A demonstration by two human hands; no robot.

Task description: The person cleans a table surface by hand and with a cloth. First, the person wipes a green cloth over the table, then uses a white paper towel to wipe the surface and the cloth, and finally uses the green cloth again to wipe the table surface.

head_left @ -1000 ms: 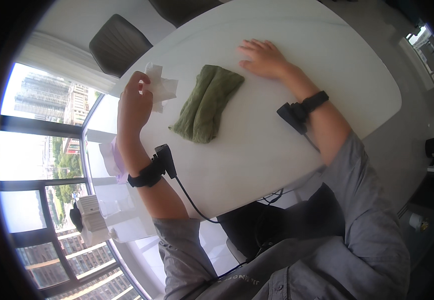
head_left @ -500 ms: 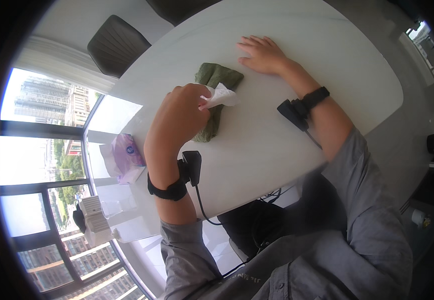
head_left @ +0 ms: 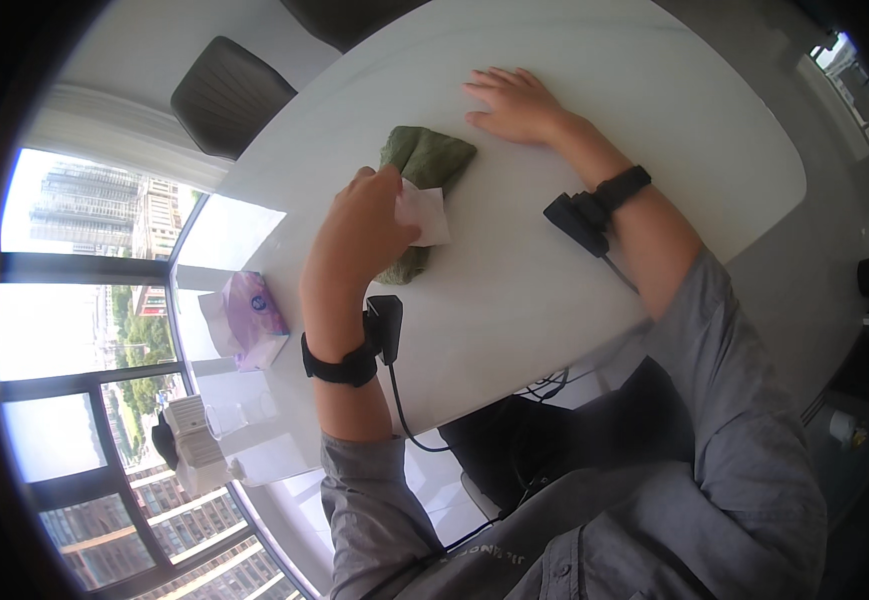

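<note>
My left hand (head_left: pixel 369 222) is closed on a white tissue (head_left: pixel 426 212), whose loose end hangs out on the right side of the fingers. Beneath and behind it lies a folded green cloth (head_left: pixel 429 155) on the white table (head_left: pixel 524 290); the hand and tissue hide its middle. Whether the hand touches the cloth I cannot tell. Flat on the tabletop, farther off to the right, rests my right hand (head_left: pixel 516 106) with fingers spread and nothing in it.
A pink and purple tissue pack (head_left: pixel 254 312) stands on the left beside large windows. Dark chairs (head_left: pixel 229 97) are at the table's far left edge. Black devices with cables are strapped to both wrists, and the left cable (head_left: pixel 401 415) runs down past the table edge.
My left hand has turned slightly, and the tissue has shifted left and down, now hanging flatter. The right hand still lies spread on the table.
</note>
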